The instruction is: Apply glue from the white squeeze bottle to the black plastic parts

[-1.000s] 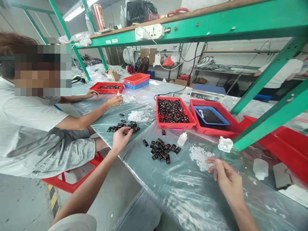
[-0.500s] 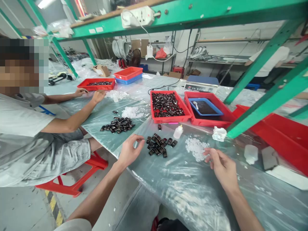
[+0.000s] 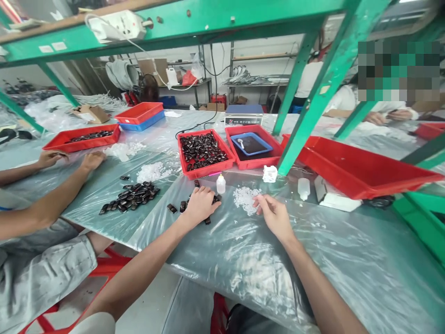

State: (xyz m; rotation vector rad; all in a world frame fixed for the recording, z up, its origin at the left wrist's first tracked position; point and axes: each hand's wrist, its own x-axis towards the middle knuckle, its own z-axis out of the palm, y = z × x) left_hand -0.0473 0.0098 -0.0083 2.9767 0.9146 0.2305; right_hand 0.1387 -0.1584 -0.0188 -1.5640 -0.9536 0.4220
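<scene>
My left hand [image 3: 200,204] rests palm-down on the near pile of small black glossy parts [image 3: 182,206], its fingers curled around one at the pile's right side. The hand covers most of the pile, and its fingertips are partly hidden. My right hand [image 3: 276,217] has its thumb and fingers pinched together at the right edge of a heap of tiny clear-white pieces [image 3: 243,198]. Whatever lies between those fingertips is too small to make out. Just behind the two hands stands a small white squeeze bottle [image 3: 220,184].
A red tray of black parts [image 3: 205,171] and a red tray holding a blue tray [image 3: 255,162] stand behind. Green frame posts [image 3: 301,111] rise at right, beside a tilted red bin [image 3: 347,167]. At left, a co-worker's hands [image 3: 92,160] work near another black pile [image 3: 130,197].
My left hand has moved from beside the black pile onto it, its fingers closing there. My right hand stays at the white heap. The view has turned right.
</scene>
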